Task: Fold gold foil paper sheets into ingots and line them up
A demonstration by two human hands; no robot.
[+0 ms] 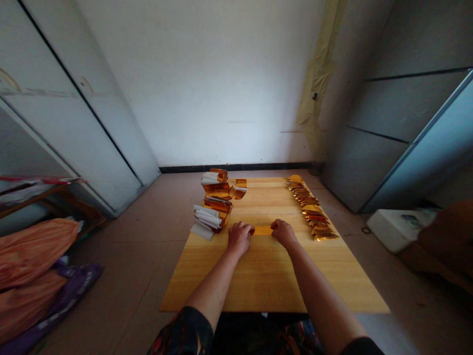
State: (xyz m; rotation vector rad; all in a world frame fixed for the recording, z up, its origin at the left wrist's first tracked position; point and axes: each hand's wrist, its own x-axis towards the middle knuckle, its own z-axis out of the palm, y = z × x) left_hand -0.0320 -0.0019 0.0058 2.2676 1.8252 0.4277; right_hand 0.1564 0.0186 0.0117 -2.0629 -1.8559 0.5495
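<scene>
From my station I see the left hand (240, 236) and right hand (284, 233) palm down on the bench (266, 281), fingers curled narrow at either end of a gold foil strip (263, 230) lying flat between them (I cannot tell whether they pinch it or only press it). The strip looks light, thin and slippery, and likely to crease, so I would take it by its short ends. At the bench's far left stands a pile of gold-and-white paper folds (212, 207); along its right side runs a row of folded gold foil pieces (310, 207).
</scene>
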